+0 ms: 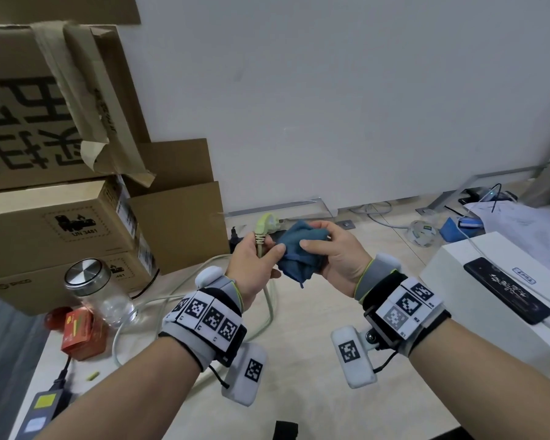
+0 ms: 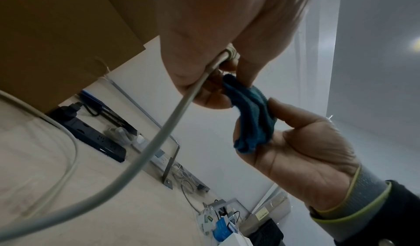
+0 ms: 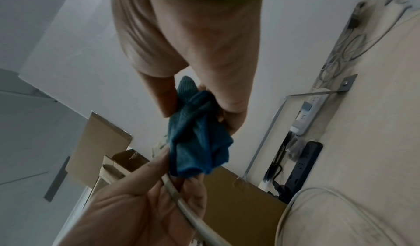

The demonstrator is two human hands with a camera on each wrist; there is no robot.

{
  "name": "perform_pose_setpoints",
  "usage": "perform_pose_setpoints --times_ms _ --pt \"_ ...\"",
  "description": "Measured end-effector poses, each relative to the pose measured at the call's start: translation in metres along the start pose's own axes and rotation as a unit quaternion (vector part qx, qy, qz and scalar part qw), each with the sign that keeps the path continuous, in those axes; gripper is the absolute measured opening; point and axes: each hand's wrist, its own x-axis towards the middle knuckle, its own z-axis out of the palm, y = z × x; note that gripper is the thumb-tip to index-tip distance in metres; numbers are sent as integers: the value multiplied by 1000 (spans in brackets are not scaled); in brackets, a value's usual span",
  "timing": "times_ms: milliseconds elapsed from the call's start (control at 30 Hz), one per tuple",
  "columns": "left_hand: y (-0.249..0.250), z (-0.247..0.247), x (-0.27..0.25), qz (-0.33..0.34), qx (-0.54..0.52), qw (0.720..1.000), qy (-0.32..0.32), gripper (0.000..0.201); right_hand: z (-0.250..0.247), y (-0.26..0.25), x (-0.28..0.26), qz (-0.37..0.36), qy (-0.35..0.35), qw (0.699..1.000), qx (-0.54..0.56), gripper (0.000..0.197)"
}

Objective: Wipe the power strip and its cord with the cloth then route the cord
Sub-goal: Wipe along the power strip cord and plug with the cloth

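My left hand (image 1: 254, 258) grips the pale cord (image 1: 261, 249) just below its yellowed plug (image 1: 267, 224), which points up. The cord (image 2: 159, 138) hangs from that hand and loops over the light table (image 1: 299, 360). My right hand (image 1: 334, 252) holds a bunched blue cloth (image 1: 299, 252) right beside the plug, and the left thumb touches the cloth. The right wrist view shows the cloth (image 3: 197, 142) between both hands, with the cord (image 3: 195, 219) running through the left palm (image 3: 136, 205). I cannot tell which power strip this cord belongs to.
Stacked cardboard boxes (image 1: 61, 217) stand at the left. A glass jar (image 1: 96, 290), a red box (image 1: 83, 331) and a black adapter (image 1: 45, 404) sit in front of them. A white box (image 1: 458, 281) carrying a phone is at the right. A dark power strip (image 2: 95, 138) and a white one (image 3: 306, 113) lie along the wall.
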Motion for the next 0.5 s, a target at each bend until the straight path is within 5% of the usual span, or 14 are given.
perform_pose_setpoints --times_ms 100,200,300,400,500 --pt "1 -3 0 26 -11 1000 9 23 -7 2 4 29 12 999 -29 32" --pt "4 -6 1 57 25 998 18 24 -9 1 3 98 -55 992 -57 33" --pt "6 -8 2 76 142 986 34 11 -7 4 9 110 26 990 -86 21" --pt "7 -11 -1 11 96 995 -7 27 -9 4 19 -7 170 981 -96 11" --pt "6 -9 -4 -13 26 997 -65 33 1 0 15 -193 168 946 -196 18"
